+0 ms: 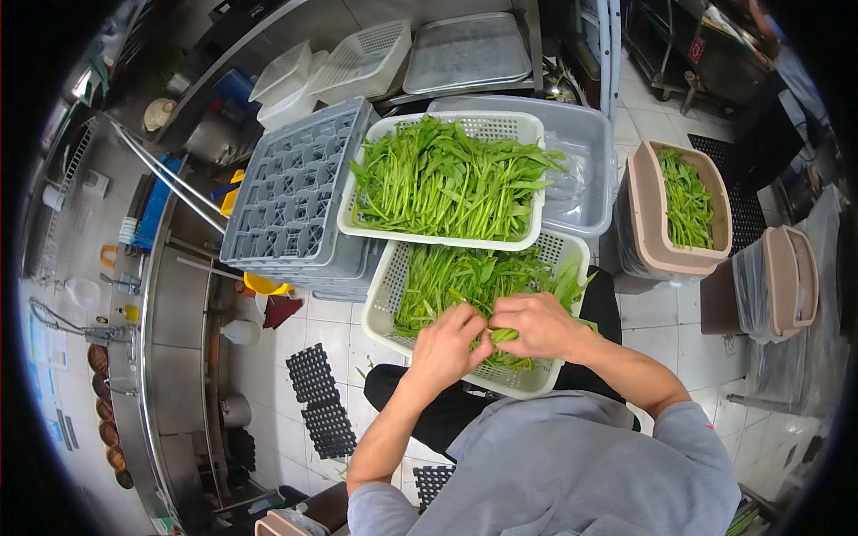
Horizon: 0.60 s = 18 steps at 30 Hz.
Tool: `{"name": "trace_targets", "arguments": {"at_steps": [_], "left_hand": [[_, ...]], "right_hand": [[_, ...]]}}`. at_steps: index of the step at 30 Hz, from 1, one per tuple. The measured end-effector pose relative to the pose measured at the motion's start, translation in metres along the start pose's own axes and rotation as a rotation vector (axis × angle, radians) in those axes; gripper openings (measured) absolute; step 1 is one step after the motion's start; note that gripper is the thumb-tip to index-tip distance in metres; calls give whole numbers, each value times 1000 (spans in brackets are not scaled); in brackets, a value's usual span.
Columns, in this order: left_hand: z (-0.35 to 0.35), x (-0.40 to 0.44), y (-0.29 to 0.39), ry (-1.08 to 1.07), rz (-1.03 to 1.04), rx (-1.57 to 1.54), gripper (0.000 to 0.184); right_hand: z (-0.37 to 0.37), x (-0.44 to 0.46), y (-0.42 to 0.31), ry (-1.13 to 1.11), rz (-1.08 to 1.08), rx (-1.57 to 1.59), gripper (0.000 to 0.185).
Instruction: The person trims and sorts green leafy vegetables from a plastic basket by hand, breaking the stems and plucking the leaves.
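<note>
White floor tiles (648, 308): spread under and around the baskets.
Grey glass rack (290, 183): stacked at the left, beside the upper basket.
Lower basket (384, 295): white, slotted, in front of the person, with leafy greens (465, 277) inside.
Upper basket (438, 241): white, overlapping the lower one's far side, heaped with long-stemmed greens (447, 179).
Tan bin (679, 255): off to the right, more greens inside.
Left hand (445, 347): grip closed, fingertips pinching stems.
Right hand (536, 325): grip closed too, just beside the left.
Green stems (503, 335): between both hands, over the lower basket; the step seems to be fine two-handed stem handling, and the next move calls for close, steady pinches.
</note>
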<state>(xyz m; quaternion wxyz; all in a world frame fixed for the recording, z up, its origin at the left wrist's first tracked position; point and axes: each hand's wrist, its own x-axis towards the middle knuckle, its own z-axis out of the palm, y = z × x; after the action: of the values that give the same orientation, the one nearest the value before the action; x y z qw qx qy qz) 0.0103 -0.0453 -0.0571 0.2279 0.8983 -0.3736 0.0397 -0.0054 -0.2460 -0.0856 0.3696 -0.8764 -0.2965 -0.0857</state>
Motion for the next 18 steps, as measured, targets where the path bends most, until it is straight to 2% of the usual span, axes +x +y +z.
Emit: {"name": "trace_targets", "arguments": {"at_steps": [2,7,9,10,11,12,13,15,18], "left_hand": [[8,-3,-4,29,-22,-179,11],[28,-9,-9,153,-79,-374,13],[28,-5,-9,168,-69,-449,14],[24,-1,-12,301,-118,-369,11],[20,5,-15,432,-161,-298,7],[11,10,-16,498,-213,-300,8],[-1,19,-9,560,-265,-305,10],[-25,46,30,763,-110,-545,15],[-37,101,78,998,326,-667,18]], "right_hand": [[4,-2,1,41,-18,20,19],[22,-11,4,221,-70,76,23],[25,-17,5,393,26,195,23],[25,-21,7,418,44,165,23],[24,-24,9,500,168,299,19],[24,-29,12,595,287,431,16],[24,-34,17,640,307,389,16],[25,-44,21,659,433,435,18],[20,-51,15,683,461,507,20]]}}
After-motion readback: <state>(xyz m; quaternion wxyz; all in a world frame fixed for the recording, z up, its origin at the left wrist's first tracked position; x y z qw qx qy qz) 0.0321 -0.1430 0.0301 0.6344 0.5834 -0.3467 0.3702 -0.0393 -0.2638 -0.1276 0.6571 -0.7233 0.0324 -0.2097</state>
